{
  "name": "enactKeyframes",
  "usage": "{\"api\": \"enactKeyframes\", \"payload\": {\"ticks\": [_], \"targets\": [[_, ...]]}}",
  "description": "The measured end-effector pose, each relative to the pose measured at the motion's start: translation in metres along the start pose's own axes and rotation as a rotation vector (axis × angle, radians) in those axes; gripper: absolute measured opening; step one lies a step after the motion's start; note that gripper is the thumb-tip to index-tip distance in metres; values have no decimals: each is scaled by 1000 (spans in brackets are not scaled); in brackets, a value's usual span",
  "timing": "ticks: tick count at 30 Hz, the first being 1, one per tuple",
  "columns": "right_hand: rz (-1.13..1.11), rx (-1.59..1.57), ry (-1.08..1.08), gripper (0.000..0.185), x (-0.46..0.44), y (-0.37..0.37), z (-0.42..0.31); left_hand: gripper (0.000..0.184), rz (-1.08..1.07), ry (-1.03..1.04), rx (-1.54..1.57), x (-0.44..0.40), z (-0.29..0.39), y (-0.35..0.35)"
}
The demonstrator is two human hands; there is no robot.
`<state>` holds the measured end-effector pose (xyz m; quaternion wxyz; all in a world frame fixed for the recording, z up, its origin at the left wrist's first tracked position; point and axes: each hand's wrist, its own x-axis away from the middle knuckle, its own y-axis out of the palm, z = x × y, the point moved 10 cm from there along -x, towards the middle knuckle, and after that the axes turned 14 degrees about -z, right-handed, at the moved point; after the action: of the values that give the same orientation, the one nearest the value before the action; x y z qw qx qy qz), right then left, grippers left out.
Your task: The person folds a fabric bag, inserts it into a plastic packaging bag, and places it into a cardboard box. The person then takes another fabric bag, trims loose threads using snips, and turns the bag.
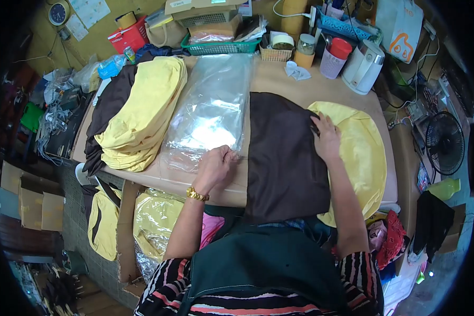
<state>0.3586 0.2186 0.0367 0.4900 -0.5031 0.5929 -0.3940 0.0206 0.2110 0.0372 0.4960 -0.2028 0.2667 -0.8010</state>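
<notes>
A dark brown cloth piece [284,152] lies flat on the table in front of me, its lower end hanging over the front edge. At its left edge, my left hand [220,162] is closed in a pinch, with a thin dark strand running from the fingertips towards the cloth. My right hand [326,134] rests on the cloth's upper right edge with bent fingers; a small dark object shows at its fingertips, too unclear to name. Partly under the brown cloth and my right forearm is a yellow cloth piece [361,158].
Clear plastic bags [210,105] lie left of the brown cloth, beside a folded yellow and brown cloth stack [142,110]. Along the back stand a green basket [221,47], a pink cup [333,62] and a white kettle [364,67]. An open carton [127,231] sits below left.
</notes>
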Motion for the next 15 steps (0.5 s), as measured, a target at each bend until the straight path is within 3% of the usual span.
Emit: {"api": "enactKeyframes", "payload": {"ticks": [2, 6, 8, 11, 12, 14, 15], "targets": [[-6, 16, -11, 49, -4, -2, 9, 25, -121, -79, -17, -1, 4, 6], [-23, 17, 11, 47, -7, -2, 15, 25, -257, -41, 146, 2, 19, 17], [-25, 15, 15, 47, -7, -1, 15, 31, -541, -106, -11, 6, 15, 37], [-34, 15, 30, 44, -7, -1, 16, 38, -598, -134, -214, 17, 21, 30], [-33, 33, 36, 43, -6, -2, 16, 38, -600, -135, -213, 14, 16, 36], [-37, 49, 38, 42, -6, -2, 14, 49, -170, 47, 120, -2, 26, 17], [-36, 50, 39, 41, -6, -3, 14, 50, -139, -57, 397, -5, 32, 29]]}}
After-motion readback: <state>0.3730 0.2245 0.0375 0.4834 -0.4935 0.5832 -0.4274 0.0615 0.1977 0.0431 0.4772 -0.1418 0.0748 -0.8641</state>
